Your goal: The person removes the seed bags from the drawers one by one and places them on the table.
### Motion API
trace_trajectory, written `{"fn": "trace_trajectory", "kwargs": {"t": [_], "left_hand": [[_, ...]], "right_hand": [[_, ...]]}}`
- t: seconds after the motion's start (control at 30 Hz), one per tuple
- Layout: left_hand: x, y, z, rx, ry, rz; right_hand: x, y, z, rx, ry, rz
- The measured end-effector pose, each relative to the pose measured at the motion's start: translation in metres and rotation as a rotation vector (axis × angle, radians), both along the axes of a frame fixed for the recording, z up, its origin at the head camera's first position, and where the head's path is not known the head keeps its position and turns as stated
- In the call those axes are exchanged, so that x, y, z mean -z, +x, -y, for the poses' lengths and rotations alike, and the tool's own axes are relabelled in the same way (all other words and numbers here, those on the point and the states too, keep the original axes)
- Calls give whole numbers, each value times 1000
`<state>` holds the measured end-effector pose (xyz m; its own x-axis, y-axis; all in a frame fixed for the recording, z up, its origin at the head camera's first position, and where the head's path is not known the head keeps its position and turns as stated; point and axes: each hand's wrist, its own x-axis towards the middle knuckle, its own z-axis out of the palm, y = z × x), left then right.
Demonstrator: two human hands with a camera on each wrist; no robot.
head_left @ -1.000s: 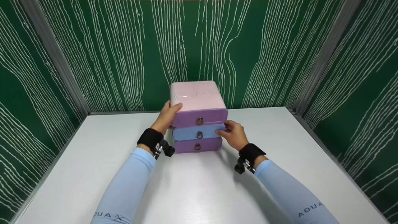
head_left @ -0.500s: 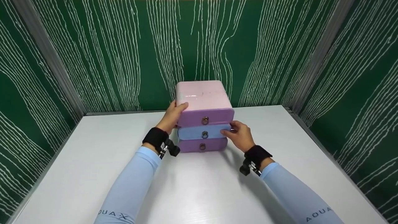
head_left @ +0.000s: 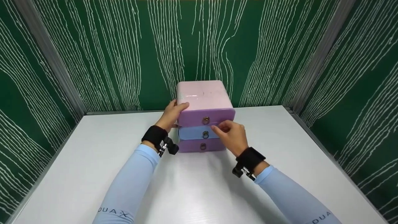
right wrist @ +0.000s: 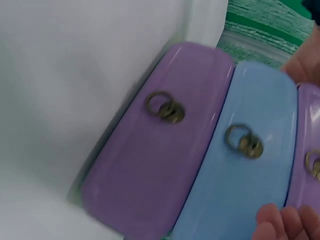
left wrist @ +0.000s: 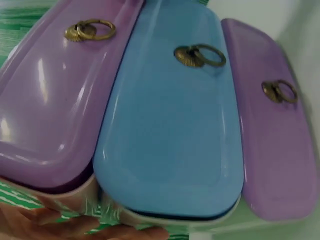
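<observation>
A small three-drawer cabinet (head_left: 202, 93) with a pink top stands on the white table. Its top drawer (head_left: 189, 117) is purple, the middle drawer (left wrist: 170, 120) light blue, the bottom drawer (right wrist: 160, 150) purple; each front carries a brass ring pull. My left hand (head_left: 170, 115) grips the cabinet's left side, thumb on the top edge, fingers along the side wall. In front of the right part of the top and middle drawers is my right hand (head_left: 233, 135), its fingers loosely bent and thumb toward the middle ring pull (head_left: 205, 134). The right fingertips (right wrist: 272, 215) show close over the blue front.
The white table (head_left: 192, 186) reaches around the cabinet. Green walls (head_left: 108, 62) with white streaks rise behind and on both sides, joined by grey corner posts (head_left: 323, 59). Both wrists wear black straps with small cameras.
My right hand has left the blue drawer's right edge and moved left across the fronts. The left hand keeps its grip. The cabinet sits slightly farther right in view, as the whole view shifted.
</observation>
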<state>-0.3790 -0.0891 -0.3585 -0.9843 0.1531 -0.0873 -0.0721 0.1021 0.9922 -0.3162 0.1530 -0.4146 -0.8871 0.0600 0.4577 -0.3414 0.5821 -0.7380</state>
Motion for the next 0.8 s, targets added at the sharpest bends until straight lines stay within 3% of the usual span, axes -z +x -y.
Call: {"fn": "trace_trajectory", "kwargs": {"t": [0.37, 0.6, 0.8], "left_hand": [[-3, 1, 6, 21, 12, 18], [-4, 0, 8, 24, 31, 31], [-3, -2, 9, 19, 41, 44]], "right_hand": [[-7, -3, 38, -15, -134, 48], [-9, -8, 46, -42, -356, 150], [-6, -12, 45, -129, -540, 242]]}}
